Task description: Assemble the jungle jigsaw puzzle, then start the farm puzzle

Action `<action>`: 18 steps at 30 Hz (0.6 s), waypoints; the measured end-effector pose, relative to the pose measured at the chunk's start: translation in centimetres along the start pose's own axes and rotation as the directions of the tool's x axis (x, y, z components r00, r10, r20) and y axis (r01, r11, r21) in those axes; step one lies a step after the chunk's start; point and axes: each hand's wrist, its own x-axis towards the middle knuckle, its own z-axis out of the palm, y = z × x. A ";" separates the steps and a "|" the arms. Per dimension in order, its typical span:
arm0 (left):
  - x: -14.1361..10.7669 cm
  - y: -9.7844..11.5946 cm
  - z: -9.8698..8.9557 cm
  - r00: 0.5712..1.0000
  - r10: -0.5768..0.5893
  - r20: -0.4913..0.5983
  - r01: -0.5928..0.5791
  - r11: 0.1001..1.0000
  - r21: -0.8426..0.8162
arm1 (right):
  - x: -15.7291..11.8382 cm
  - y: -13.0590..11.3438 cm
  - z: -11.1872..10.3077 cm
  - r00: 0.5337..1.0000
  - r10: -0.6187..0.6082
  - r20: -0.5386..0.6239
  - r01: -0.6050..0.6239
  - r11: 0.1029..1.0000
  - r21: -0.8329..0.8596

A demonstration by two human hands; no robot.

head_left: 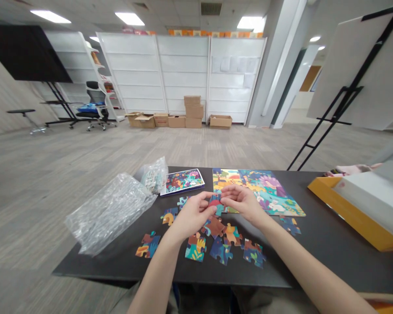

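Between my two hands is a jigsaw puzzle piece (pixel 215 202) in blue, red and teal. My left hand (pixel 196 213) pinches its left side with thumb and fingers. At its right edge, the fingers of my right hand (pixel 240 201) are closed on the same piece. Several loose pieces lie below my hands, among them a teal piece with a yellow hand shape (pixel 195 249), a dark blue piece (pixel 221 250) and an orange piece (pixel 232 234). Behind my right hand lies a joined puzzle picture (pixel 275 192) with rabbits; my hand hides part of it.
A picture card (pixel 185 180) lies at the back of the black table (pixel 118 261). Crumpled clear plastic (pixel 111 213) and a filled clear bag (pixel 155 176) are on the left. On the right stands a yellow and white box (pixel 356 213). Cardboard boxes (pixel 193 112) stand by the far wall.
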 end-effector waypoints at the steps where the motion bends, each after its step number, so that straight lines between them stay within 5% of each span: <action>1: -0.1 0.0 0.0 1.000 -0.007 0.007 0.007 1.000 0.004 | 0.0 0.0 -0.1 1.000 0.008 0.001 -0.008 1.000 -0.003; 9: 0.2 0.2 0.3 0.998 0.052 -0.047 -0.047 0.993 0.105 | -0.3 -0.1 -0.6 0.999 -0.052 0.017 0.053 0.995 -0.083; 18: 1.0 -0.6 0.4 0.994 0.019 -0.107 -0.010 0.997 0.083 | -0.6 -0.1 -0.9 0.978 -0.193 0.072 0.206 0.896 -0.392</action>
